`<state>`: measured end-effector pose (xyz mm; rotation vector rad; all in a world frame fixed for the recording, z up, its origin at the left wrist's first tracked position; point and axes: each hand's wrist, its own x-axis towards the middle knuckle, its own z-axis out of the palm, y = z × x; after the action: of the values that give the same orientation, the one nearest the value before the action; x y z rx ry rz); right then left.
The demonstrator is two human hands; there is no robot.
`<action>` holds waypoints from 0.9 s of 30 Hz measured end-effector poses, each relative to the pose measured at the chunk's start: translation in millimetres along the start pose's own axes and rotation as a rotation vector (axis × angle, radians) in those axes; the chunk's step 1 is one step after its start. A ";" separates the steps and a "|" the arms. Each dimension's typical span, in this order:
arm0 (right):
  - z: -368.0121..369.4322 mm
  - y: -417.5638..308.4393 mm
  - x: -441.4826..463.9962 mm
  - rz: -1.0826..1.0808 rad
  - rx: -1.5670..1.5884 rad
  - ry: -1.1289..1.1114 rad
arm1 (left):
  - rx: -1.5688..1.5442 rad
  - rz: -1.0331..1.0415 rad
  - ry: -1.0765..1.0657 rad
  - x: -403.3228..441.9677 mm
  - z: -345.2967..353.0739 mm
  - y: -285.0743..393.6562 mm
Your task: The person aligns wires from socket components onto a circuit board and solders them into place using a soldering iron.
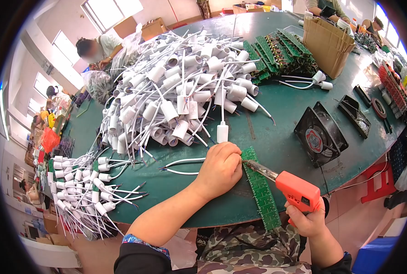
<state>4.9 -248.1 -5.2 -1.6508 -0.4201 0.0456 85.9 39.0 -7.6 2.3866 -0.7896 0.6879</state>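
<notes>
My right hand (307,220) is wrapped round the handle of a red soldering gun (297,191). The gun's metal tip points left and meets the upper part of a long green circuit board strip (263,196), which lies near the table's front edge. Just left of the strip's top end, my left hand (221,166) is closed, its fingertips hidden. A white cylindrical cap on a cable (222,133) lies right above its knuckles. Two white cables (185,166) reach out to the left from beside or under this hand. What the fingers pinch does not show.
A big heap of white capped cables (167,100) covers the table's middle. More cables joined to boards (82,182) lie front left. At the back right are stacked green boards (281,52) and a cardboard box (327,45). A black fan (320,134) stands right. Other people work around the table.
</notes>
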 end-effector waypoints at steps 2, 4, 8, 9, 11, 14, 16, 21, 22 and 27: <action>1.0 0.3 0.2 -0.018 -0.007 0.011 | 0.001 0.003 0.002 -0.2 0.7 -0.4; -0.8 -1.9 -0.5 0.017 -0.028 -0.003 | 0.003 0.006 0.005 -0.3 1.3 -0.7; 5.5 -7.1 5.9 -0.072 -0.039 0.035 | 0.010 0.009 0.007 -0.1 1.0 0.0; 5.2 -7.2 5.4 -0.050 -0.023 0.034 | 0.012 0.011 0.007 0.3 0.7 0.3; 4.0 -6.8 2.7 -0.007 0.008 0.034 | 0.014 0.009 0.006 -0.2 1.0 0.2; -4.9 -3.8 -5.9 0.078 -0.002 -0.014 | 0.009 0.008 0.009 -0.6 2.0 -0.6; -7.9 -4.1 -9.8 0.002 0.041 0.033 | 0.006 0.004 0.012 -0.9 1.2 -0.2; -10.0 -21.9 -12.4 0.096 0.191 0.148 | 0.006 0.003 0.010 -0.3 0.8 0.8; -10.3 -21.7 -12.4 0.085 0.190 0.146 | 0.006 0.003 0.012 -0.6 1.1 0.6; -10.1 -19.2 -13.0 0.070 0.221 0.148 | 0.008 0.002 0.011 -0.8 2.2 -0.2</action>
<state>-9.1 -260.3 11.9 -1.4392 -0.2357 0.0214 86.1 38.1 -9.7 2.3875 -0.7869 0.7053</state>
